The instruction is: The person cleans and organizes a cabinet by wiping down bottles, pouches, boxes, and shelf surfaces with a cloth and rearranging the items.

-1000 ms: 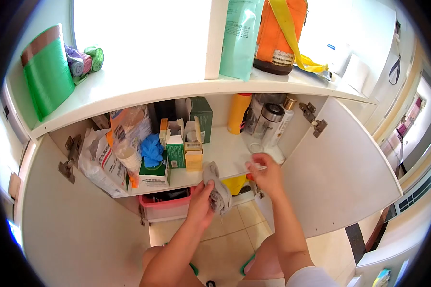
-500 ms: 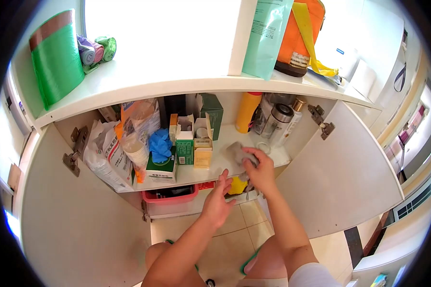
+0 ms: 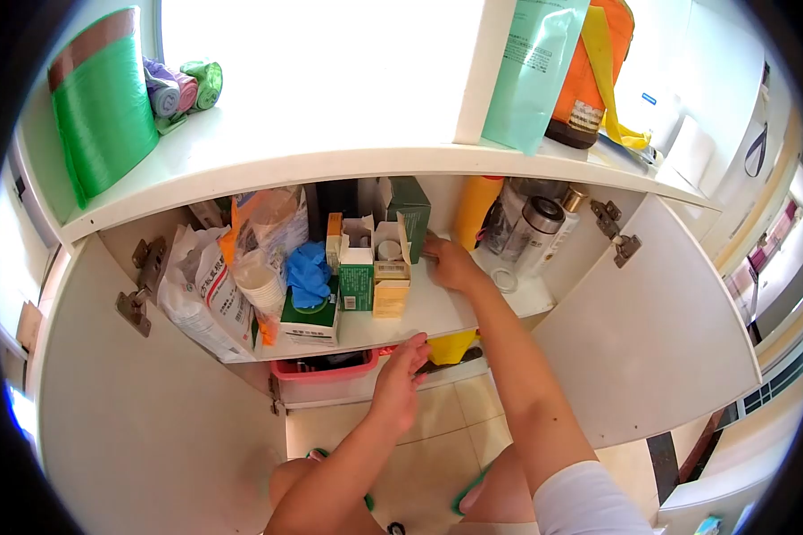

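Inside the cabinet, my right hand (image 3: 453,266) reaches over the shelf (image 3: 424,308), with its fingertips at the lower right of a dark green box (image 3: 407,210). Its fingers are partly hidden, and whether they hold anything is unclear. No grey cloth shows. Below the shelf's front edge, my left hand (image 3: 400,379) has its fingers extended and holds nothing. Left of my right hand are a yellow carton (image 3: 391,294), a green-and-white carton (image 3: 357,281) and a blue glove (image 3: 309,272) on a green-and-white box (image 3: 310,321).
Bottles (image 3: 537,227) and an orange-yellow flask (image 3: 477,212) stand at the shelf's right. Plastic bags (image 3: 207,290) are at its left. The left door (image 3: 161,383) and right door (image 3: 642,339) stand open. Below is a pink-rimmed bin (image 3: 326,370).
The grey cloth passed from my left hand to my right and is now out of sight. My right hand has moved deeper into the cabinet, towards the dark green box. The view has shifted slightly.
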Demonstrator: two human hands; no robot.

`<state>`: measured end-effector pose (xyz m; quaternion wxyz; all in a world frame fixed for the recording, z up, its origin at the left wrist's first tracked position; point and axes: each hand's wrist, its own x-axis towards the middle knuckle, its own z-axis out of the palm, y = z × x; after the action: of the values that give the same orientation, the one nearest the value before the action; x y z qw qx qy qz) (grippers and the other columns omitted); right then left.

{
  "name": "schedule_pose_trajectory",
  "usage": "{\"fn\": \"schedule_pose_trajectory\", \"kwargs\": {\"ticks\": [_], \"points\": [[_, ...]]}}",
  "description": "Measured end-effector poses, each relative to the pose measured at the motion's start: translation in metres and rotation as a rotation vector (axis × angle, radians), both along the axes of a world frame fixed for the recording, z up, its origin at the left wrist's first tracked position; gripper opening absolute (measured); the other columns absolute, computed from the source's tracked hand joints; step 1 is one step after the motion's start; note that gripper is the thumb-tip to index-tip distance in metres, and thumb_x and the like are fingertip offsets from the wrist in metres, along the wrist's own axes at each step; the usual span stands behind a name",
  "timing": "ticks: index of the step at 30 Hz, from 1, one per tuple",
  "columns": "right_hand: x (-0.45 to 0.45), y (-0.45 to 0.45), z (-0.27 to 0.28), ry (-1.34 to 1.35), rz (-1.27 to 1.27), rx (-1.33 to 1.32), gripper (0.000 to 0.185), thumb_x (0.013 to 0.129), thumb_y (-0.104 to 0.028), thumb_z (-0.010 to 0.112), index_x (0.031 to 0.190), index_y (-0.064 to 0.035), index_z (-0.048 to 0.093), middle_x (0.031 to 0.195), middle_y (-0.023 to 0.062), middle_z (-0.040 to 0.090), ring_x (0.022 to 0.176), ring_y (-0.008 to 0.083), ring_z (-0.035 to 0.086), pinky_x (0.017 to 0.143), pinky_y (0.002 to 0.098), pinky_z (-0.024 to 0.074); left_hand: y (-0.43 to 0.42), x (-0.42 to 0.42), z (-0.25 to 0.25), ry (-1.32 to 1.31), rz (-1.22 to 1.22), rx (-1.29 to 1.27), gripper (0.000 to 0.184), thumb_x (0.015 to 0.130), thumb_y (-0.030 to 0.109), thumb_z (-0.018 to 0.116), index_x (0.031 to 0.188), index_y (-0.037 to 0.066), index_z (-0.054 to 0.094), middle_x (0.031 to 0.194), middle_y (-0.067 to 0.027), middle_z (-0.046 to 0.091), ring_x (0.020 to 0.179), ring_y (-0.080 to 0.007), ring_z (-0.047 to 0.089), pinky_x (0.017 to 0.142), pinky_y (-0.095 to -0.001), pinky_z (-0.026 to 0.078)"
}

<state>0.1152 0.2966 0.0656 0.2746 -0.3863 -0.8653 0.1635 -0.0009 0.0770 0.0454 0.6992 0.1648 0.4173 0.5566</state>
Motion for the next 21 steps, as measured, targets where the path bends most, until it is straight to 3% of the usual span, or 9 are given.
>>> {"fn": "schedule_pose_trajectory", "kwargs": {"ticks": [1,3,7,9,10,12,21], "points": [[-0.003,0.004,0.002,-0.001,0.0,-0.002,0.048,0.069,0.008,0.05,0.112,-0.0062,0.065,0.106,0.0233,0.064,0.101,0.0377,0.061,0.088,0.0383,0.0484,-0.001,0.0,0.0,-0.001,0.0,-0.002,0.04,0.096,0.038,0.051,0.128,0.015,0.055,0.12,-0.0003,0.057,0.113,-0.0133,0.045,0.095,-0.032,0.03],[-0.007,0.009,0.005,0.042,0.029,-0.02,0.047,0.07,0.004,0.05,0.113,-0.0077,0.064,0.124,0.0185,0.056,0.103,0.0384,0.059,0.089,0.0409,0.0481,-0.003,0.001,0.002,0.017,0.008,0.034,0.046,0.092,0.039,0.055,0.131,0.014,0.052,0.121,-0.0027,0.055,0.117,-0.0149,0.043,0.096,-0.0334,0.028],[-0.006,0.012,-0.004,0.045,0.036,0.081,0.046,0.069,0.004,0.051,0.112,-0.0071,0.064,0.124,0.02,0.056,0.104,0.0384,0.058,0.09,0.0411,0.0477,-0.002,-0.003,0.01,0.023,0.024,0.04,0.05,0.091,0.036,0.056,0.135,0.014,0.048,0.122,-0.0022,0.054,0.118,-0.0159,0.042,0.096,-0.0336,0.028],[0.0,-0.02,0.016,-0.099,-0.087,-0.233,0.051,0.069,0.009,0.049,0.116,-0.0063,0.064,0.121,0.0225,0.058,0.114,0.0345,0.055,0.096,0.0356,0.0445,-0.002,-0.006,0.013,0.044,0.067,0.038,0.047,0.092,0.028,0.055,0.136,0.014,0.047,0.12,-0.0015,0.057,0.113,-0.0134,0.045,0.092,-0.0312,0.031],[0.007,-0.028,0.007,-0.101,-0.088,-0.232,0.051,0.069,0.009,0.049,0.116,-0.0063,0.064,0.121,0.0225,0.058,0.114,0.0345,0.055,0.096,0.0356,0.0445,-0.002,-0.007,0.013,0.042,0.067,0.039,0.047,0.092,0.028,0.055,0.136,0.014,0.047,0.12,-0.0015,0.057,0.113,-0.0134,0.045,0.092,-0.0312,0.031],[0.022,-0.051,-0.012,-0.149,0.03,-0.021,0.052,0.068,0.012,0.049,0.115,-0.0061,0.065,0.125,0.02,0.057,0.118,0.0346,0.053,0.097,0.0361,0.044,0.0,-0.009,0.012,0.054,0.061,0.026,0.049,0.092,0.028,0.055,0.137,0.014,0.045,0.12,-0.0021,0.056,0.113,-0.0135,0.045,0.092,-0.0313,0.031],[0.04,-0.15,0.001,-0.016,0.225,-0.055,0.046,0.07,0.012,0.052,0.11,-0.0048,0.066,0.118,0.0162,0.06,0.114,0.0345,0.053,0.096,0.0396,0.0448,-0.001,0.0,-0.005,0.056,0.048,0.002,0.05,0.093,0.033,0.056,0.138,0.016,0.041,0.124,-0.0024,0.053,0.117,-0.0175,0.045,0.094,-0.0371,0.034]]}}
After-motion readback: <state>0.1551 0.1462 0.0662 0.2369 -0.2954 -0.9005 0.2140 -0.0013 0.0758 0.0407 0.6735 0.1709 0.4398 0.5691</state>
